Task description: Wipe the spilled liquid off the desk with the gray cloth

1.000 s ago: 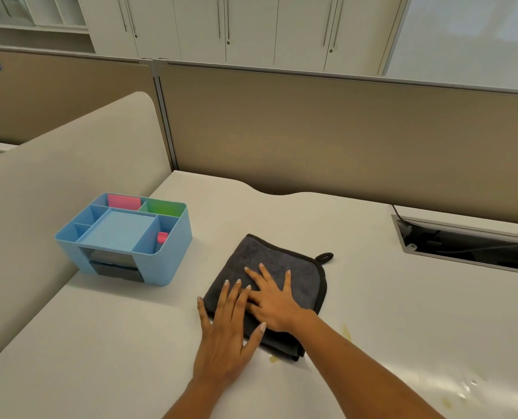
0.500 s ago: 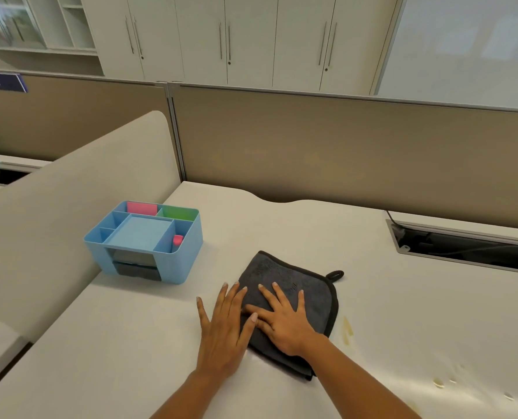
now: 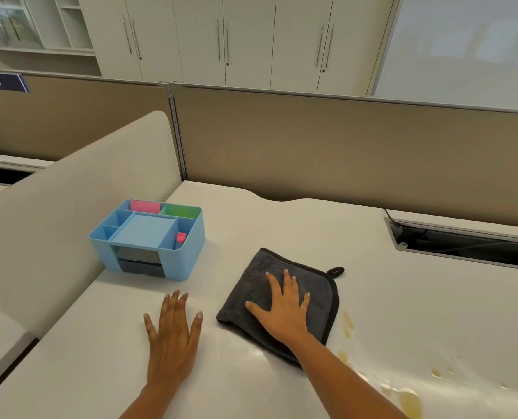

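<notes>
Where the picture ends at the bottom, both forearms and a yellowish puddle are cut off. Smaller spilled drops trail along the white desk just right of the gray cloth. Flat on the bare desk lies the left hand, fingers spread. Likewise spread, the right hand presses on the folded, dark-edged cloth, hiding its near part; its hanging loop points far-right. Farther left stands a blue organizer, contents indistinct.

Gray cloth, blue organizer
</notes>
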`<state>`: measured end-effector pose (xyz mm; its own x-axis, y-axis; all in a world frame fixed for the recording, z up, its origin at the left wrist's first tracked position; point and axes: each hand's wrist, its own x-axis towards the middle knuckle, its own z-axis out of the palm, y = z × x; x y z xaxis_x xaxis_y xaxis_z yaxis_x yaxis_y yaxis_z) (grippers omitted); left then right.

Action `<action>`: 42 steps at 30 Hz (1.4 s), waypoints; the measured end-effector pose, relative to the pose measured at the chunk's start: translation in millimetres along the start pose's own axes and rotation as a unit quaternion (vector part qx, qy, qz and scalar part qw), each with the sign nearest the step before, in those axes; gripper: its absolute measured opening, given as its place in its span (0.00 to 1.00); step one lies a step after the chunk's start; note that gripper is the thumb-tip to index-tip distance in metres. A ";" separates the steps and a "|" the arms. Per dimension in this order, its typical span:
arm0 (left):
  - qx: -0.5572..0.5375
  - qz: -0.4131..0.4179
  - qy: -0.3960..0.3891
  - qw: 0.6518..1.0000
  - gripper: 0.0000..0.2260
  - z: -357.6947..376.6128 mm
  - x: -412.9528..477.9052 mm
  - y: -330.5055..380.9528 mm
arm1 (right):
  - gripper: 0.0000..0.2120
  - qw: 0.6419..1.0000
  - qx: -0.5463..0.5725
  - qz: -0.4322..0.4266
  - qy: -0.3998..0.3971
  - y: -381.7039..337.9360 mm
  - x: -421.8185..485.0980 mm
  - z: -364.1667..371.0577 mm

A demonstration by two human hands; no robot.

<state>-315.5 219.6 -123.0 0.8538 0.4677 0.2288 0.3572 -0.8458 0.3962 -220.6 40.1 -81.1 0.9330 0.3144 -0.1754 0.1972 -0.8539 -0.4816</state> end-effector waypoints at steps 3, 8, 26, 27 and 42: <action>0.028 0.001 -0.034 0.999 0.41 -0.7 1.7 1.0 | 0.39 1.000 0.003 0.022 -0.001 -12.2 14.1 -4.9; 0.053 0.000 -0.058 0.997 0.31 -0.1 -0.4 -0.5 | 0.43 0.999 -0.010 0.042 -0.009 -28.6 33.2 0.7; 0.029 0.016 -0.032 0.999 0.33 5.8 1.1 -3.8 | 0.33 0.988 -0.091 -0.113 -0.057 -59.8 45.8 24.2; 0.031 0.017 -0.030 0.999 0.35 6.4 1.2 -4.1 | 0.33 0.986 -0.092 -0.126 -0.062 -62.1 44.4 25.0; 0.010 0.040 -0.014 0.999 0.31 1.8 1.0 -5.1 | 0.23 0.947 -0.126 -0.282 -0.083 -56.6 -1.7 43.5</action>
<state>-315.8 224.0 -126.4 0.8903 0.3911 0.2332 0.2946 -0.8853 0.3599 -246.4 106.0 -90.8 0.6009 0.7938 -0.0939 0.7360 -0.5953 -0.3223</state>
